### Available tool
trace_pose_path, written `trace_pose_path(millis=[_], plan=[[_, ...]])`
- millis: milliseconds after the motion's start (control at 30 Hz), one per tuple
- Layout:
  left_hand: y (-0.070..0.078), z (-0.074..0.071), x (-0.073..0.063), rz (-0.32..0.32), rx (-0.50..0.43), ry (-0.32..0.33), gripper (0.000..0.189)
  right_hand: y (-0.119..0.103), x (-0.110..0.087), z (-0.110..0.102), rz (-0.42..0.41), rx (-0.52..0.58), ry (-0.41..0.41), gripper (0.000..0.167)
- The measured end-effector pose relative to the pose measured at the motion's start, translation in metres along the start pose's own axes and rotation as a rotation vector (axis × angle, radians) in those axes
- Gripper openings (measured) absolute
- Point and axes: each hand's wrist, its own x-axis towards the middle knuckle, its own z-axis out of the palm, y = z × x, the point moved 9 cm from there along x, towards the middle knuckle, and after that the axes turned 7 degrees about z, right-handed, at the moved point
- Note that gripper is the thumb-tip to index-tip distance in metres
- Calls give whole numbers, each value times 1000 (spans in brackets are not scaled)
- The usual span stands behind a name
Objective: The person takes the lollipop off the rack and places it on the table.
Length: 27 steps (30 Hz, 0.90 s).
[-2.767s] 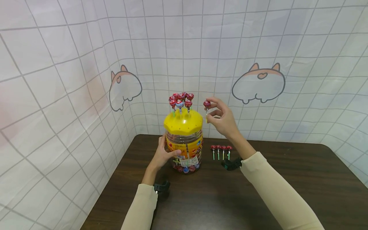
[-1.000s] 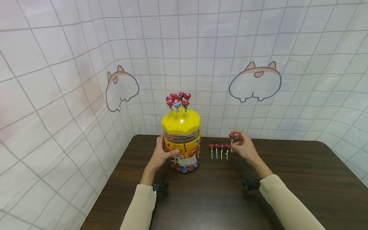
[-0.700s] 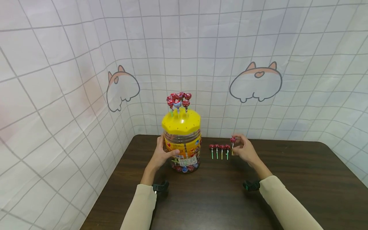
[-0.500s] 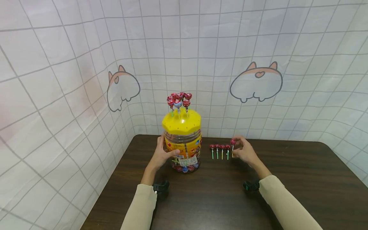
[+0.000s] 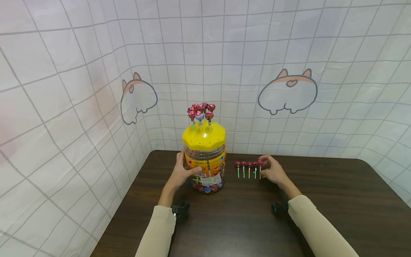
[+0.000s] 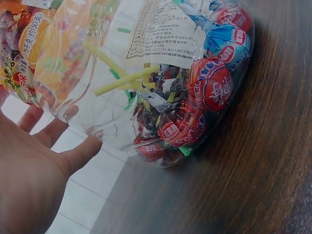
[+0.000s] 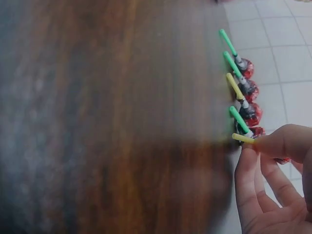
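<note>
A clear plastic candy jar (image 5: 205, 166) with a yellow scalloped lid (image 5: 203, 137) stands on the table. My left hand (image 5: 179, 175) holds its side, thumb across the front and fingers behind. Wrapped lollipops (image 5: 200, 110) stick up from the lid, and more (image 6: 212, 83) lie inside the jar. To the jar's right, red-wrapped lollipops (image 5: 249, 165) lie side by side, heads away from me. At the right end of that row, my right hand (image 5: 273, 171) pinches a lollipop by its yellow stick (image 7: 241, 138); its head is mostly hidden by the fingers in the right wrist view.
The dark wooden table (image 5: 237, 221) has a back edge just behind the row and jar. Behind it hangs a white grid-patterned cloth (image 5: 237, 71) with cartoon animal prints, which also runs along the left side.
My right hand has brought the lollipop from beside the jar's lid rightward and down to the end of the row, lowering it to the table. My left hand keeps its hold on the jar.
</note>
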Motion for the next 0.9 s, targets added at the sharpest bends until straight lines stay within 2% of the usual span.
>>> trace_pose_path(millis=[333, 900], plan=[[5, 0, -1, 4, 9, 2, 97, 6, 2, -7, -6, -59, 18, 55], [2, 1, -1, -11, 2, -5, 97, 14, 2, -14, 21, -165, 34, 52]])
